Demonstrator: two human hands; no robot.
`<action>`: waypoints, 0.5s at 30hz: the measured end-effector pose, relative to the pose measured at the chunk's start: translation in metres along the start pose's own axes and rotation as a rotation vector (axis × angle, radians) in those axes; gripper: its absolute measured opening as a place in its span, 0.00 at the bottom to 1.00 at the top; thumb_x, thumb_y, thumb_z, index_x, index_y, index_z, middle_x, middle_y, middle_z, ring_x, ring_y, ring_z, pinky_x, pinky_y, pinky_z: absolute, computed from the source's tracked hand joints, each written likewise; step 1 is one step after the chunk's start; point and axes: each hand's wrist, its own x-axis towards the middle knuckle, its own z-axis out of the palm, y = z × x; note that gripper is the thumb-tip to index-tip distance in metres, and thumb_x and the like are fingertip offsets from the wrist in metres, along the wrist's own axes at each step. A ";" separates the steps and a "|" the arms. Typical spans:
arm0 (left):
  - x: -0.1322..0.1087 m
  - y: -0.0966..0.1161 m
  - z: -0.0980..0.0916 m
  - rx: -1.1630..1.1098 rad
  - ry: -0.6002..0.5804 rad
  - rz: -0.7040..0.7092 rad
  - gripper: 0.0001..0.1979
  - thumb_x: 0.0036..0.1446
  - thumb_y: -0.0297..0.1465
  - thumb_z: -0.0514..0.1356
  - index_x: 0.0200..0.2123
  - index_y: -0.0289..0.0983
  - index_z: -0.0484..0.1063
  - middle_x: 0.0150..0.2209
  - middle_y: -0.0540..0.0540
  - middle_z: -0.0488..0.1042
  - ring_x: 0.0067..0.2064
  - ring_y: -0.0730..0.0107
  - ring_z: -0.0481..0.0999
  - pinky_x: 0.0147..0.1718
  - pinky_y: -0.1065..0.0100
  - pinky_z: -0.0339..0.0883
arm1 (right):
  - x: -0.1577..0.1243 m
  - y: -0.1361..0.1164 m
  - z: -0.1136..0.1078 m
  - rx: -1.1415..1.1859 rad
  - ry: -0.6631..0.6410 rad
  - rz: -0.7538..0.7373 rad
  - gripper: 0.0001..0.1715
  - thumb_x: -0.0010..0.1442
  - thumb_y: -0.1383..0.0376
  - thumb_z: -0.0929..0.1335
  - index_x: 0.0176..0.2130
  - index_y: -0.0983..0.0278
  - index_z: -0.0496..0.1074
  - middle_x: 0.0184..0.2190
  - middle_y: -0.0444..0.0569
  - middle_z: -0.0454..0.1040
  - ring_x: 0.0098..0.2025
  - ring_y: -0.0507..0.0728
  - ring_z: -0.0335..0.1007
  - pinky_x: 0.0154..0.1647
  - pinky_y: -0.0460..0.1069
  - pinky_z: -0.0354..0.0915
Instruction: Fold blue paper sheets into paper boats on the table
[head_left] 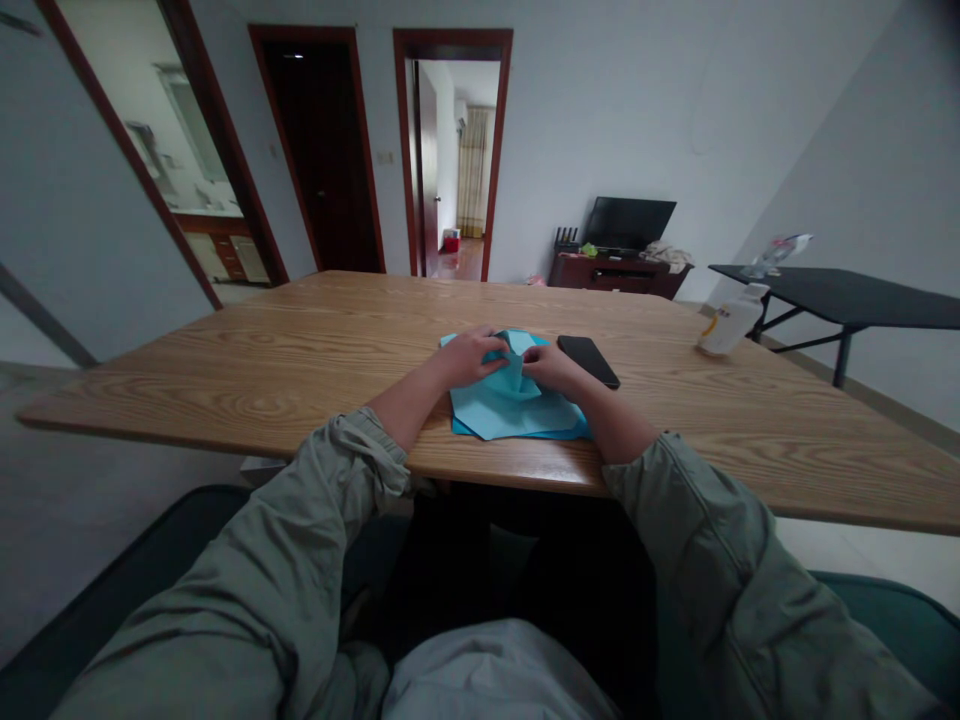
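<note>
A light blue sheet of paper point(502, 410) lies partly folded on the wooden table point(300, 350), close to its near edge. My left hand point(472, 357) is closed on the paper's upper left part, fingers curled over a raised fold. My right hand point(551, 367) pinches the same raised fold from the right. Both hands meet at the middle of the sheet. Both my forearms, in grey-green sleeves, rest over the table edge.
A black phone point(589, 360) lies flat just right of my right hand. A white bottle point(729, 322) lies at the table's right side. A black side table point(847, 295) stands farther right. Doorways and a TV stand point(615, 272) are behind.
</note>
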 end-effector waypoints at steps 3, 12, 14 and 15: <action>0.000 -0.001 0.001 -0.013 0.015 0.005 0.11 0.59 0.36 0.58 0.42 0.38 0.75 0.44 0.42 0.72 0.48 0.62 0.72 0.50 0.61 0.66 | -0.001 -0.002 -0.001 0.026 -0.007 0.006 0.10 0.54 0.63 0.70 0.35 0.68 0.75 0.28 0.47 0.75 0.28 0.50 0.65 0.27 0.42 0.59; 0.000 0.005 -0.003 -0.001 -0.008 -0.022 0.11 0.59 0.36 0.58 0.41 0.38 0.76 0.41 0.41 0.70 0.44 0.61 0.72 0.46 0.62 0.67 | -0.003 -0.003 -0.001 0.011 0.018 -0.060 0.10 0.53 0.63 0.70 0.34 0.68 0.75 0.27 0.46 0.74 0.28 0.50 0.64 0.28 0.43 0.59; -0.001 0.006 -0.003 0.000 -0.004 -0.031 0.11 0.59 0.36 0.58 0.40 0.38 0.76 0.41 0.42 0.69 0.43 0.63 0.72 0.45 0.63 0.67 | -0.003 -0.003 -0.001 0.001 0.033 -0.069 0.10 0.52 0.62 0.71 0.33 0.67 0.74 0.26 0.44 0.73 0.27 0.49 0.63 0.27 0.42 0.58; -0.001 0.006 -0.003 0.002 -0.004 -0.035 0.10 0.59 0.36 0.58 0.40 0.39 0.76 0.41 0.42 0.69 0.42 0.64 0.72 0.44 0.63 0.67 | -0.003 -0.004 -0.002 -0.003 0.035 -0.069 0.10 0.51 0.62 0.71 0.32 0.67 0.73 0.25 0.44 0.72 0.27 0.49 0.62 0.27 0.42 0.57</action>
